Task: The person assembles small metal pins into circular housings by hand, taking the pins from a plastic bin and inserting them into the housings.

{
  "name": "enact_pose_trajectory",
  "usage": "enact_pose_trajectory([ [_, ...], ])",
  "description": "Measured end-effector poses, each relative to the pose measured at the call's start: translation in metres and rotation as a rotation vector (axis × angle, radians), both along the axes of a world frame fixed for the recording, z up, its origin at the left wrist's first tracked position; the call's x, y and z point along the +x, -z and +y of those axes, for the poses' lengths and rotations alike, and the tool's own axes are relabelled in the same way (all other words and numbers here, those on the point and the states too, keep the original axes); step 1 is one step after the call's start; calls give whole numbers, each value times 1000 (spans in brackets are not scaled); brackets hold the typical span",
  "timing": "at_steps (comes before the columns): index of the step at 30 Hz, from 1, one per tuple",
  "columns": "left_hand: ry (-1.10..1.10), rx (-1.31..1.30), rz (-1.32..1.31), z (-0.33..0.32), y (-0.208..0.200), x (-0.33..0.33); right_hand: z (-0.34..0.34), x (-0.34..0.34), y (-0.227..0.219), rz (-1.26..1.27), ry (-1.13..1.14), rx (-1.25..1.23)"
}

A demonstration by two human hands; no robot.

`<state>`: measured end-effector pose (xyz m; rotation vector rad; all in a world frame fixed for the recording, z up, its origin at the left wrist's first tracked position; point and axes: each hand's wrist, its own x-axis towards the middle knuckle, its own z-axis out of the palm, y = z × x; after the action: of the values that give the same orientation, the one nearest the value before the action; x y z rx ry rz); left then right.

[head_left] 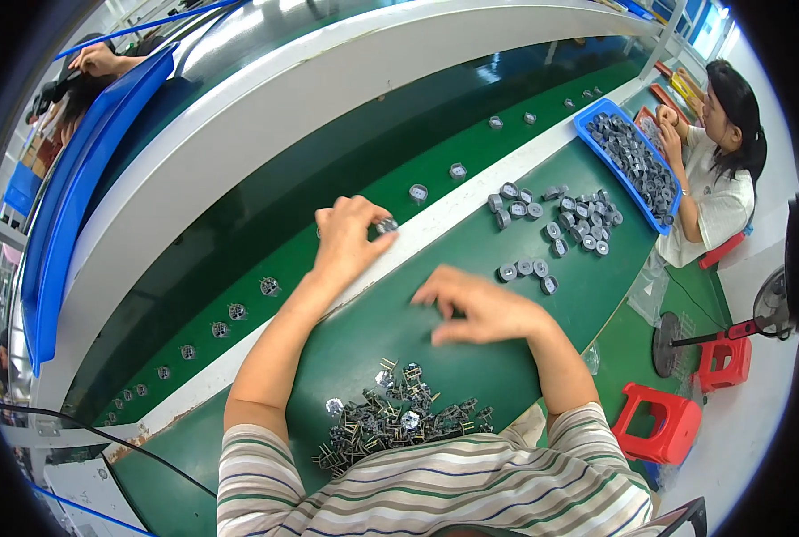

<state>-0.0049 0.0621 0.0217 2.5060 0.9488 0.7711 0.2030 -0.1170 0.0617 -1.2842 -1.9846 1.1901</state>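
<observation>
My left hand (346, 234) reaches over the white rail (431, 213) along the belt. Its thumb and fingers pinch a small round grey part (386, 226). Over the green tabletop (364, 327), my right hand (482, 306) hovers with its fingers apart and holds nothing; its fingertips are slightly blurred. Close to my body lies a heap of dark parts with metal pins (399, 416), some with shiny clear or silvery pieces. Several round grey plastic housings (583, 219) are scattered on the table to the right of my right hand.
On the green belt (346, 210) beyond the rail sit several spaced-out parts (269, 286). A blue tray (628, 166) full of grey housings stands at the far right, beside a seated co-worker (717, 170). Red stools (657, 422) and a fan (775, 300) stand on the right.
</observation>
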Motion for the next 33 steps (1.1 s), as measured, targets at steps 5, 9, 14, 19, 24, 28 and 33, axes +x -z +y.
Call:
enact_pose_trajectory([
  [5, -176, 44, 209, 17, 11, -21, -27, -23, -15, -141, -501, 155],
  [9, -114, 303, 129, 4, 9, -16, -71, -8, -22, -103, -398, 49],
  [14, 64, 271, 2, -10, 7, -3, -155, 6, -26, -201, -95, -163],
  [19, 131, 235, -56, -21, 17, 9, -204, -22, 2, -236, 146, -37],
  [24, 195, 267, -109, -24, 22, 11, -194, -52, 27, -375, 180, 170],
  [28, 204, 264, -118, -25, 22, 8, -165, -73, 30, -524, 189, 317],
  [33, 231, 254, -157, -26, 26, 7, -111, -91, 25, -500, 221, 353],
])
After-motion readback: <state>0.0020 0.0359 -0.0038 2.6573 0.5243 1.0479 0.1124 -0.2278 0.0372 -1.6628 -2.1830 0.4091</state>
